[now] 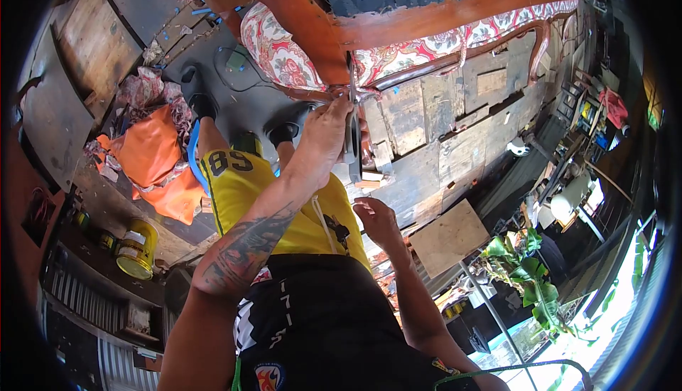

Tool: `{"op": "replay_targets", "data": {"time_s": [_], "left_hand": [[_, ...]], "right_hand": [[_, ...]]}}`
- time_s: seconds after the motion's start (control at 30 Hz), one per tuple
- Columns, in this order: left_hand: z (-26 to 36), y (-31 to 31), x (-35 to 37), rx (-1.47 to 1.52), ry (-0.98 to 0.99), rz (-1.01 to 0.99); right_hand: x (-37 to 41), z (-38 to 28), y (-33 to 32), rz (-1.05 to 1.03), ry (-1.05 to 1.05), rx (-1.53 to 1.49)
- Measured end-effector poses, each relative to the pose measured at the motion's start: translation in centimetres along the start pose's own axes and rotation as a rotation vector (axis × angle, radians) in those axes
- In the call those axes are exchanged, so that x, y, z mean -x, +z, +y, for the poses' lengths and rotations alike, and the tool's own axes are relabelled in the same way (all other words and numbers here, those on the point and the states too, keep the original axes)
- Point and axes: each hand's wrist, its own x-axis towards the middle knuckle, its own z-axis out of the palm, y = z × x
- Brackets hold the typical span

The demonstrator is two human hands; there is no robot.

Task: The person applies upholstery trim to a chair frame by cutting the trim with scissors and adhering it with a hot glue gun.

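Our left hand (pixel 328 131) has its fingers wrapped round the tool (pixel 353 146) at the sofa (pixel 398 28) edge. Our right hand (pixel 376 222) is free, fingers loosely curled, holding nothing.

The left hand (pixel 325 134), on a tattooed forearm, grips a long grey metal tool (pixel 353 142) held against the lower edge of a carved reddish wooden sofa frame (pixel 305 14) covered in red-and-white floral fabric (pixel 273 50). The right hand (pixel 376 222) hangs lower, fingers loosely curled, holding nothing, near a square plywood board (pixel 449 238). Yellow shorts (pixel 238 185) numbered 89 and black shoes (pixel 284 133) show below the hands. A crumpled orange cloth (pixel 153 153) and a yellow tin (pixel 138 249) lie off to the left.
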Motion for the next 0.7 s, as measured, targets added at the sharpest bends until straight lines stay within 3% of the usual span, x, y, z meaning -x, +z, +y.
{"op": "replay_targets", "data": {"time_s": [0.47, 0.7], "left_hand": [[-2.2, 0.3, 0.1, -0.039, 0.021, 0.008], [-1.9, -0.8, 0.0, -0.057, -0.029, 0.046]], "right_hand": [[-1.3, 0.6, 0.7, 0.077, -0.044, -0.039], [-10.3, -7.1, -0.1, 0.641, -0.514, -0.001]]}}
